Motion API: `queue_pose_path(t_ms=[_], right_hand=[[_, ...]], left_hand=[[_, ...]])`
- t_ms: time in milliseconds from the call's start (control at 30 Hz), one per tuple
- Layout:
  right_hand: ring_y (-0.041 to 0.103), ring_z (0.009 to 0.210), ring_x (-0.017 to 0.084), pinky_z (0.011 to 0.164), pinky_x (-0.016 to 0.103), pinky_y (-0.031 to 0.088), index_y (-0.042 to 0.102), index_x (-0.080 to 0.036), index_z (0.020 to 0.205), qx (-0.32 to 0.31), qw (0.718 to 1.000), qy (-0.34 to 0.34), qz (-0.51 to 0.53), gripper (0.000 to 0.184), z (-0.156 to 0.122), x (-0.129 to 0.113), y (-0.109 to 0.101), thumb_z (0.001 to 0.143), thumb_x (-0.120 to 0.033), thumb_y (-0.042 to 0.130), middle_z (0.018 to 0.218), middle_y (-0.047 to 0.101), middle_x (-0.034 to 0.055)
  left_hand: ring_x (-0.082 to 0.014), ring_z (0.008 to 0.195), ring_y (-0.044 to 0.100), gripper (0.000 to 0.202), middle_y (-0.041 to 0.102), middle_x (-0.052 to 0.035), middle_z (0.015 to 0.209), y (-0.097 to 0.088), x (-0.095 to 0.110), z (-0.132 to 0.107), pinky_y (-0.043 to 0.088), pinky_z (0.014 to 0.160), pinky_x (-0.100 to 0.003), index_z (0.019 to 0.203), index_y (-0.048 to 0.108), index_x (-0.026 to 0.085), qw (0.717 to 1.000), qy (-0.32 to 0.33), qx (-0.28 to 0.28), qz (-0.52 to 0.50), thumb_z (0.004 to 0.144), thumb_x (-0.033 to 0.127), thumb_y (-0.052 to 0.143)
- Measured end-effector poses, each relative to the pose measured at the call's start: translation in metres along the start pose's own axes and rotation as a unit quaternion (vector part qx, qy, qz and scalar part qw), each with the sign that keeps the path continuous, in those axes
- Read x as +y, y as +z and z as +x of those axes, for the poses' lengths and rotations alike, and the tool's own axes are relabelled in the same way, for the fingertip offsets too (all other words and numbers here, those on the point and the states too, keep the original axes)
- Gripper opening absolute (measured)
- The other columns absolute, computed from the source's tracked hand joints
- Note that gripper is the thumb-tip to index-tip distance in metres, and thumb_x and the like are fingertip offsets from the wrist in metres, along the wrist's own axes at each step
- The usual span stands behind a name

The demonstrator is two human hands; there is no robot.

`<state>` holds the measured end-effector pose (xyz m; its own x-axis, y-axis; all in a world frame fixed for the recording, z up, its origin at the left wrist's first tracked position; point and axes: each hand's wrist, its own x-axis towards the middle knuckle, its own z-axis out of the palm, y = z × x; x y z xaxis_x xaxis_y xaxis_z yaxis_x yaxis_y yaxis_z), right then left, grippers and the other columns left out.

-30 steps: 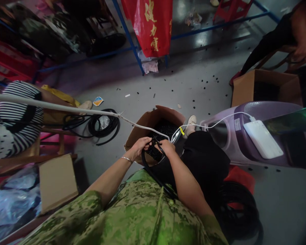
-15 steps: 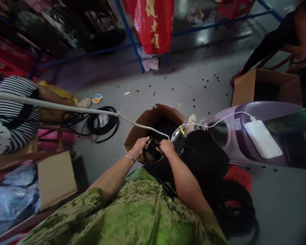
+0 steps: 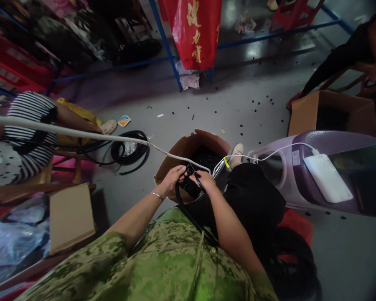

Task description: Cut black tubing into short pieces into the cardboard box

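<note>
My left hand [image 3: 175,176] is closed on the end of a black rubber hose [image 3: 183,207], which runs back over my lap. My right hand [image 3: 204,180] grips black-handled scissors [image 3: 199,182], their thin blades pointing toward the left fingertips. Both hands are close together above an open cardboard box [image 3: 169,161] between my legs. Small black pieces [image 3: 207,156] fill its bottom. The fingers hide the exact spot where blades and hose meet.
A white cable [image 3: 119,137] stretches across in front of me to a lamp clip. On a purple plastic stool [image 3: 288,167] at right lies a white power bank [image 3: 327,177]. Black hose coils [image 3: 130,148] rest on the floor. Co-workers sit left and right, one beside another box [image 3: 303,110].
The whole view has shifted slightly right and down. My hands stay over the box, and the scissor blades now show more clearly between them.
</note>
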<state>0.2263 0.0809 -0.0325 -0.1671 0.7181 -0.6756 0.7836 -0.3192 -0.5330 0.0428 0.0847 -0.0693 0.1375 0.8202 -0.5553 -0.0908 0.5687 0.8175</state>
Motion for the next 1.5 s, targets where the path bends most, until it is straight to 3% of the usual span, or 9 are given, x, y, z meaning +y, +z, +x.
queue_pose_path(t_ms=[133,300,867,1133,1333,1500], right_hand=[[0.068,0.111,0.023,0.084,0.028,0.051,0.065,-0.039,0.130,0.004,1.000,-0.030,0.005,0.047,-0.003,0.000,0.001,0.090,-0.061,0.056,0.125,0.072,0.0000],[0.067,0.115,0.025,0.091,0.034,0.052,0.061,-0.040,0.135,0.017,0.999,-0.033,-0.004,0.051,-0.007,-0.001,0.002,0.089,-0.061,0.056,0.128,0.071,0.0007],[0.068,0.115,0.023,0.091,0.033,0.052,0.061,-0.040,0.136,0.023,0.998,-0.059,0.000,0.051,-0.007,-0.003,0.002,0.090,-0.062,0.054,0.127,0.072,-0.0001],[0.068,0.112,0.024,0.089,0.033,0.052,0.065,-0.038,0.131,0.031,0.998,-0.059,-0.022,0.046,-0.015,-0.006,-0.003,0.091,-0.057,0.054,0.122,0.074,0.0019],[0.069,0.109,0.024,0.089,0.033,0.052,0.073,-0.032,0.116,0.049,0.994,-0.070,-0.069,0.037,-0.019,-0.010,-0.005,0.094,-0.051,0.050,0.115,0.076,0.0045],[0.070,0.110,0.025,0.089,0.033,0.052,0.075,-0.030,0.115,0.040,0.990,-0.073,-0.111,0.037,-0.018,-0.010,-0.003,0.093,-0.050,0.053,0.115,0.076,0.0077]], left_hand=[[-0.0024,0.045,0.034,0.048,0.056,0.0016,0.069,0.002,0.005,-0.001,0.023,0.041,-0.017,0.078,0.060,0.014,1.000,0.012,0.000,0.009,0.069,0.055,0.083],[-0.0020,0.045,0.034,0.048,0.057,0.0007,0.071,0.002,0.009,-0.004,0.023,0.041,-0.017,0.079,0.060,0.014,1.000,0.015,-0.011,0.012,0.071,0.056,0.082],[-0.0018,0.044,0.036,0.057,0.056,0.0024,0.068,0.003,0.014,-0.006,0.024,0.041,-0.017,0.084,0.061,0.014,0.999,0.015,-0.033,0.031,0.065,0.061,0.085],[-0.0025,0.045,0.033,0.052,0.051,0.0029,0.064,0.004,0.015,-0.011,0.021,0.042,-0.017,0.077,0.059,0.014,0.998,0.009,-0.041,0.047,0.071,0.061,0.081],[-0.0020,0.044,0.029,0.054,0.050,0.0030,0.064,-0.002,0.020,-0.009,0.018,0.042,-0.018,0.074,0.059,0.014,0.998,-0.019,-0.041,0.042,0.065,0.060,0.085],[-0.0018,0.044,0.027,0.053,0.047,0.0035,0.061,-0.006,0.015,-0.008,0.017,0.042,-0.018,0.071,0.057,0.014,0.999,-0.023,-0.036,0.033,0.067,0.060,0.084]])
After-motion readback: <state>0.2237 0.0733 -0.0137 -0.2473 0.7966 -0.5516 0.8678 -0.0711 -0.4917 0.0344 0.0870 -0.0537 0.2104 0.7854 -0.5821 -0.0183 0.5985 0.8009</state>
